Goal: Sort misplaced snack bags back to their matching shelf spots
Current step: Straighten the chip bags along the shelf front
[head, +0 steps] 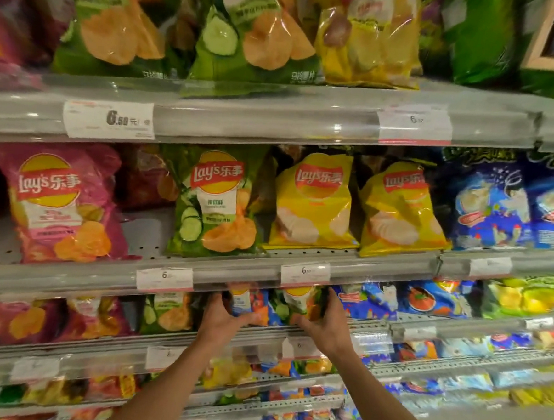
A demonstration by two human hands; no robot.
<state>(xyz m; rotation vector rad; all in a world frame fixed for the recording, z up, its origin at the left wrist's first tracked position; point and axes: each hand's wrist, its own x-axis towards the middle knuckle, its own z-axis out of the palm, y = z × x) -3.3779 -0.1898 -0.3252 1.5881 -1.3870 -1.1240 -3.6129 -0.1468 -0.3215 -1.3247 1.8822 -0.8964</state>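
Both my arms reach up to the third shelf. My left hand (220,317) grips a blue chip bag (251,303), fingers curled round its left edge, thumb under the bottom. My right hand (323,324) grips a green chip bag (298,304), fingers wrapped over its right edge, thumb at the lower corner. The two bags touch side by side between my hands, tucked under the shelf rail (231,280) just above. Left of my left hand stands another green bag (167,312). Right of my right hand sit more blue bags (371,300). Above, on the next shelf, yellow bags (312,202).
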